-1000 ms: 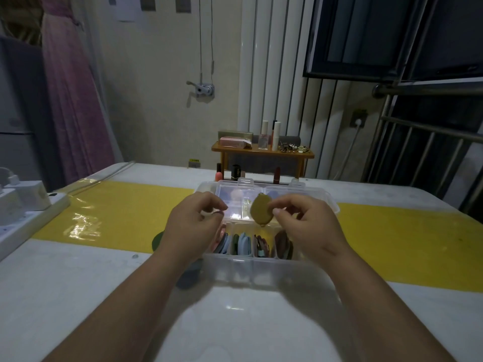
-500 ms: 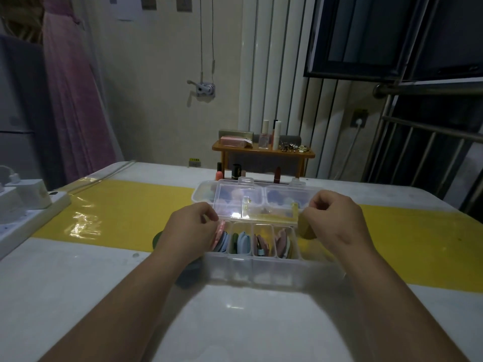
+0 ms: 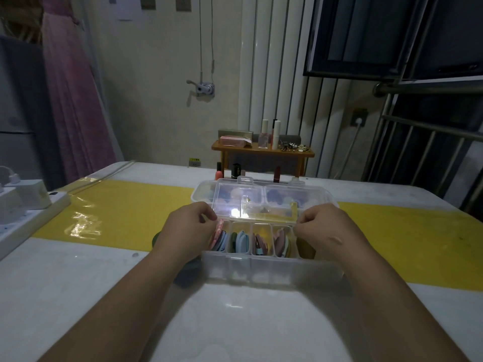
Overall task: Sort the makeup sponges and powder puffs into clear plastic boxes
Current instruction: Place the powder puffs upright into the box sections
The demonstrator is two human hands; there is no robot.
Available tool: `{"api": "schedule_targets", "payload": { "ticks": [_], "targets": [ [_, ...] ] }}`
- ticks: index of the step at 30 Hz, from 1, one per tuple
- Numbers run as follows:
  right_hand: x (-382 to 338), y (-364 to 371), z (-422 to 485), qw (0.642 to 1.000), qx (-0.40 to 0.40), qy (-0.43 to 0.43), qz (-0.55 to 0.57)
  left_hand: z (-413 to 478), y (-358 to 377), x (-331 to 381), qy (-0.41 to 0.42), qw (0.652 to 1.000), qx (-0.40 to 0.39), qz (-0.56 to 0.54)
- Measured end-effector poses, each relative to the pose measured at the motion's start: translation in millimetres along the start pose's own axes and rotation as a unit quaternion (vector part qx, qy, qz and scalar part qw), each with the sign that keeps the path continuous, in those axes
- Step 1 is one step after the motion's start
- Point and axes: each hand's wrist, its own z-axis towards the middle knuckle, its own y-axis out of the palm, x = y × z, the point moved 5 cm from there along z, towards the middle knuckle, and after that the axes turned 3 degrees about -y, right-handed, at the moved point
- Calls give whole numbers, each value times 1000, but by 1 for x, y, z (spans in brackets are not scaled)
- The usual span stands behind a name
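Observation:
A clear plastic box (image 3: 261, 270) with divided compartments stands in front of me, holding several pastel powder puffs (image 3: 240, 240) on edge. Its clear lid (image 3: 251, 205) stands tilted up at the far side. My left hand (image 3: 188, 231) pinches the lid's left corner and my right hand (image 3: 326, 231) pinches its right corner. An olive puff (image 3: 307, 250) shows under my right palm at the box's right end. A second clear box (image 3: 202, 194) with pale sponges sits just behind. Dark green puffs (image 3: 187, 276) lie on the table, partly hidden by my left forearm.
A yellow runner (image 3: 117, 212) crosses the white table. A white power strip with chargers (image 3: 28, 207) lies at the left edge. Lipsticks and small bottles (image 3: 236, 171) stand behind the boxes, below a small wooden shelf (image 3: 262, 150) with cosmetics.
My right hand carried the olive puff from above the box to its right end. Both hands then settled on the lid's corners, and the lid now stands up in front of the rear box.

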Motion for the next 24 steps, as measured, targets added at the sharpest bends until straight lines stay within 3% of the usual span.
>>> {"api": "schedule_targets", "payload": {
  "ticks": [7, 14, 24],
  "targets": [
    [-4, 3, 2, 996, -22, -6, -82, 1, 1, -1, -1, 1000, -8, -5],
    [1, 4, 3, 999, -24, -4, -48, 0, 0, 0, 2, 1000, -7, -4],
    [-1, 0, 3, 999, 35, -40, 1, 4, -15, -9, -9, 999, 29, -37]
  ]
}}
